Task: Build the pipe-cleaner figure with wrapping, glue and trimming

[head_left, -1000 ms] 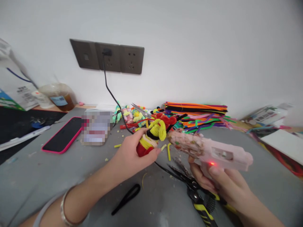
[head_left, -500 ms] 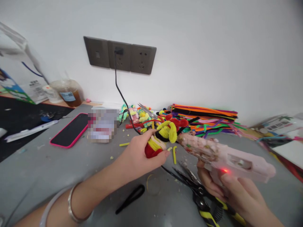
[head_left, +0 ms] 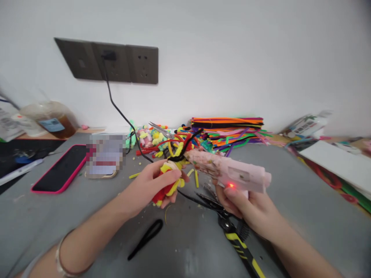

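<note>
My left hand (head_left: 153, 181) is closed around a small fuzzy pipe-cleaner figure (head_left: 169, 181) in red, yellow and black. Black stems stick up from its top, and my fingers cover part of its body. In my right hand (head_left: 249, 206) is a pale pink glue gun (head_left: 243, 173) with a red light glowing near the thumb. Its front end, crusted with glue and bits, points left at the black part of the figure. Whether the nozzle touches it, I cannot tell. Under the gun lie pliers (head_left: 224, 224) with black and yellow handles, partly hidden by my right hand.
Behind lie bundled colourful pipe cleaners (head_left: 227, 123), scissors (head_left: 160, 130) and fuzzy scraps (head_left: 149, 137). A pink-cased phone (head_left: 59, 168) and a blurred-screen phone (head_left: 106, 158) lie left. A black cord (head_left: 120, 112) runs from the wall socket (head_left: 142, 63). A black fuzzy loop (head_left: 146, 239) lies in front.
The view has swung right, so the scene sits further left. My left hand has turned the figure, its black stems now upright and its red end low. The glue gun stays pointed at it.
</note>
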`<action>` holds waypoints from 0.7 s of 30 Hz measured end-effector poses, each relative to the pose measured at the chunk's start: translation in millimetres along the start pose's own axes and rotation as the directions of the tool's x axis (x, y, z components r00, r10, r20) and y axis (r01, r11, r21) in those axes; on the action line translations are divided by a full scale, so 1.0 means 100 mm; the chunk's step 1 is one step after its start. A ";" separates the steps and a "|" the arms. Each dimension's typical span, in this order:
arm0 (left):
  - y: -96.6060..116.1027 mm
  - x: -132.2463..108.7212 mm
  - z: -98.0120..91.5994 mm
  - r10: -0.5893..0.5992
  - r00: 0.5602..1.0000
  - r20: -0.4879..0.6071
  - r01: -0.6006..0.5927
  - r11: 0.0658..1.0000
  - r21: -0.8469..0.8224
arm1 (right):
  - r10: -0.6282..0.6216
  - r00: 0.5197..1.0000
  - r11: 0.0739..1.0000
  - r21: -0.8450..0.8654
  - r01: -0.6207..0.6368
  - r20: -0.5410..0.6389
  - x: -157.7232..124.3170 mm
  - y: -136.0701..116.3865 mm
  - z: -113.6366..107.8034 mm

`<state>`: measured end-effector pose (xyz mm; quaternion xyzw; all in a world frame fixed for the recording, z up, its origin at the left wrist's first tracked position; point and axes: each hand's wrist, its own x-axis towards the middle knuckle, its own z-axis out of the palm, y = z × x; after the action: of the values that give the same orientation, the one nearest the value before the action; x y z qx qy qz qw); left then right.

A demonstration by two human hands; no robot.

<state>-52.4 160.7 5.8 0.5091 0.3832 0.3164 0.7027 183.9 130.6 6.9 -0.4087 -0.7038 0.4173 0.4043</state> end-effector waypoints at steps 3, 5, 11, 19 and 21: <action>-0.02 0.00 -0.01 0.002 1.000 0.000 -0.002 1.000 0.003 | -0.033 0.999 0.999 -0.008 0.033 -0.013 0.00 0.01 0.01; -0.01 0.00 0.00 -0.013 1.000 -0.012 0.013 1.000 0.012 | -0.045 0.998 0.999 -0.029 0.044 -0.038 0.00 0.02 0.03; 0.02 0.00 0.01 -0.041 0.996 -0.078 0.049 0.994 0.102 | -0.022 0.992 0.993 -0.115 0.008 -0.127 -0.01 0.00 0.08; 0.03 0.00 0.00 -0.034 0.999 -0.018 0.033 0.998 -0.060 | 0.135 0.990 0.947 0.289 -0.141 0.038 -0.01 0.11 0.07; 0.03 0.00 0.00 -0.021 1.000 0.014 0.022 0.993 -0.113 | 0.137 0.989 0.917 0.368 -0.151 0.064 -0.01 0.13 0.05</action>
<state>-52.7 161.9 8.2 0.4665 0.3657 0.3267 0.7361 183.1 132.6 -6.9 -0.3677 -0.5873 0.5790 0.4297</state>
